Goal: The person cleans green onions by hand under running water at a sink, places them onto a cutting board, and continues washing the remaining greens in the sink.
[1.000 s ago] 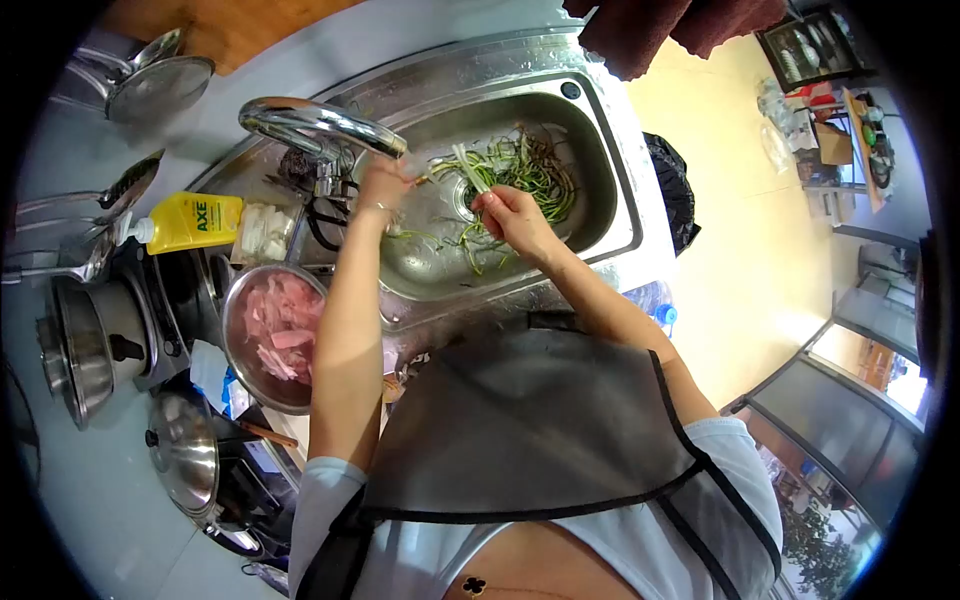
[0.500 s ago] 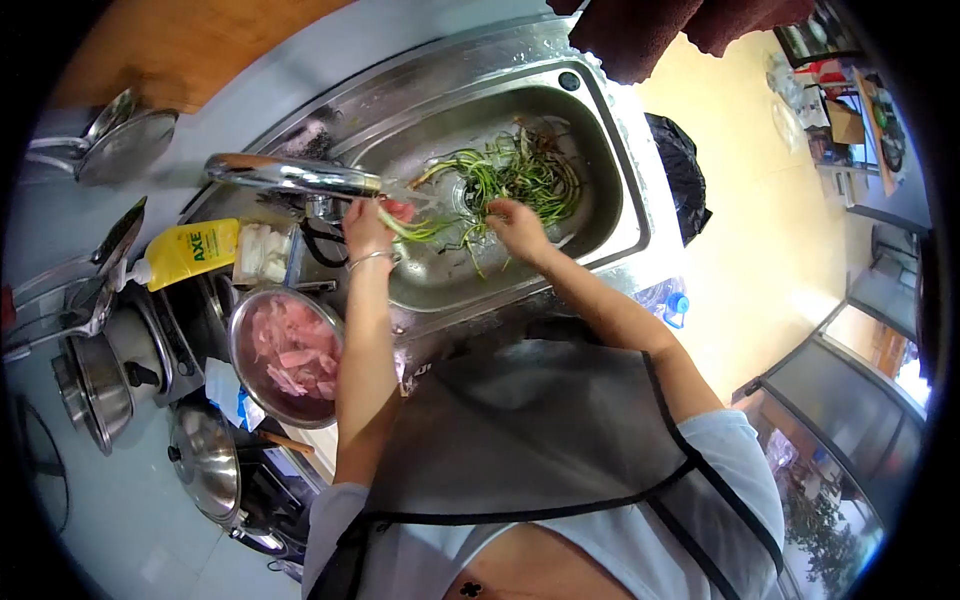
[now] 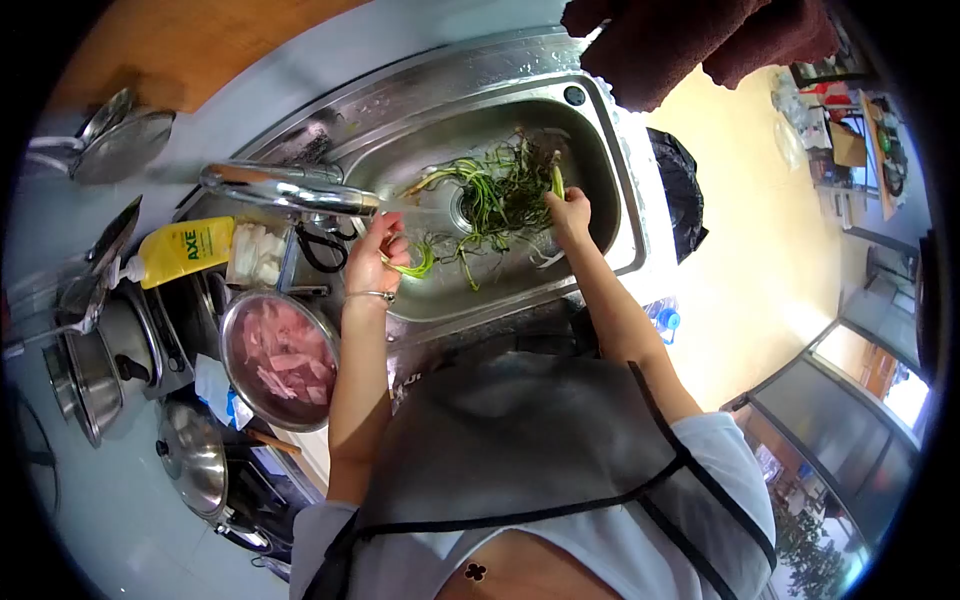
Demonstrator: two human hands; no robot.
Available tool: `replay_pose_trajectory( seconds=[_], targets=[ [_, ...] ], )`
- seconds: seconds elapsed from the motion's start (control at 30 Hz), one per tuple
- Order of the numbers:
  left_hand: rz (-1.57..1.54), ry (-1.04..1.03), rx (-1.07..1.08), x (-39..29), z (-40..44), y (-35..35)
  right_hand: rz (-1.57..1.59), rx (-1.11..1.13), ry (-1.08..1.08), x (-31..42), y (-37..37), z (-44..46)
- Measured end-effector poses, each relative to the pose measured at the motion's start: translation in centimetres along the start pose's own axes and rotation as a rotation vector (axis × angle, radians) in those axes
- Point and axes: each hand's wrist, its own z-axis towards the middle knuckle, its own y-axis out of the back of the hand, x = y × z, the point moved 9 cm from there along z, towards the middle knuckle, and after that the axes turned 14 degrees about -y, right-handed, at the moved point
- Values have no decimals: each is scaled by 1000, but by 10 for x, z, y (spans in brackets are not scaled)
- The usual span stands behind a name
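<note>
A heap of thin green scallions (image 3: 505, 195) lies in the steel sink (image 3: 425, 300), wet and tangled over the drain. My left hand (image 3: 375, 258) is at the sink's left side, just below the faucet (image 3: 290, 190). Its fingers are curled round a few scallions, whose green ends (image 3: 418, 262) hang over the basin. Water runs from the spout past my fingertips. On the right of the heap, my right hand (image 3: 570, 215) pinches a scallion stalk (image 3: 556, 175) that points up and away. Part of that stalk is hidden by my fingers.
Left of the sink stand a bowl of sliced raw meat (image 3: 285, 350), a yellow dish soap bottle (image 3: 185, 250) and black-handled scissors (image 3: 325, 248). A lidded pot (image 3: 190, 455) is lower left. Brown towels (image 3: 660, 50) hang at the upper right, above a black bag (image 3: 675, 190).
My right hand has moved right, from the middle of the heap to its right edge, and now has a stalk. My left hand has dropped slightly and turned, with its greens drawn closer.
</note>
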Motion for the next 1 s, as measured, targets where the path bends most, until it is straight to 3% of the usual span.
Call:
replay_pose_trajectory(
  seconds=[0.03, 0.1, 0.17, 0.23, 0.3, 0.43, 0.5, 0.57, 0.6, 0.63, 0.7, 0.9, 0.97, 1.0],
  targets=[
    [-9, -12, -4, -3, -2, -3, -39, 43, 118, 43, 10, -39],
    [318, -51, 65, -10, -12, -20, -79, 129, 361, 79, 8, -81],
    [460, -22, 52, -6, -20, -37, -63, 177, 475, 102, 5, -123],
    [740, -165, 34, -18, -31, -63, -60, 214, 551, 116, -2, -160],
    [743, -387, 87, -27, -34, -82, -50, 219, 693, 125, -10, -192],
    [882, -475, 48, -36, -36, -72, -150, 318, 807, 134, -21, -231],
    [768, -483, -4, -36, -38, -57, -177, 329, 865, 133, -23, -236],
    [696, -518, 10, -37, -36, -46, -70, 515, 906, 132, -27, -245],
    [716, -309, 40, -27, -37, -41, -71, 511, 910, 128, -31, -244],
    [730, -99, 71, -15, -42, -38, 188, 690, 642, 118, -41, -227],
    [741, -50, 117, -12, -57, -44, 604, 909, 75, 100, -55, -208],
    [795, -328, 140, -25, -57, -42, 308, 770, 111, 96, -69, -170],
    [767, -344, 110, -37, -59, -33, -208, 255, 562, 117, -43, -153],
    [838, -361, 92, -48, -61, -28, -226, 120, 653, 120, -34, -141]
  ],
)
